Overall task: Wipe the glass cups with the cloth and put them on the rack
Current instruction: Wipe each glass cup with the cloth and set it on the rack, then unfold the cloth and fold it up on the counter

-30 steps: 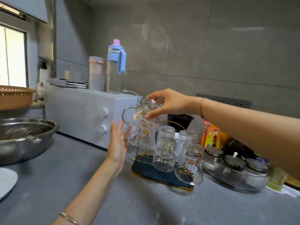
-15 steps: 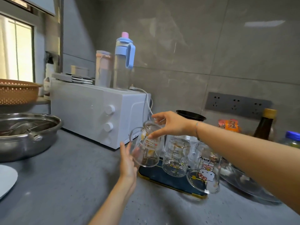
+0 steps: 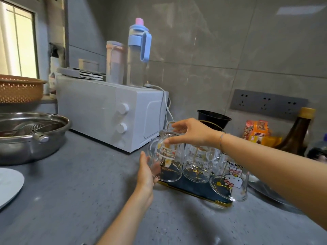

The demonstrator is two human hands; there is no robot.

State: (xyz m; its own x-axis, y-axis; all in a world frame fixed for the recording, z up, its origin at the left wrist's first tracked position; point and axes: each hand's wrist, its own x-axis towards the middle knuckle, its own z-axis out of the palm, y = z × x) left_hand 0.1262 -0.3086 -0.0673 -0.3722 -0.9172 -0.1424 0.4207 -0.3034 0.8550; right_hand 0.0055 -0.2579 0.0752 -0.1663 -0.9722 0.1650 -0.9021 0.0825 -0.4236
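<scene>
Glass cup (image 3: 166,156): clear, printed, handled, inverted at rack (image 3: 194,189) left end. Right hand (image 3: 192,132) pinches its base; left hand (image 3: 146,172), fingers spread, cradles rim. Neighbouring cups touching right; bare worktop (image 3: 79,183) left.

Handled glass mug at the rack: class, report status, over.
Right hand grips upturned handled glass mug by its base; left hand steadies the rim. Mug over gold-wire rack. Two neighbouring glasses close alongside.
</scene>
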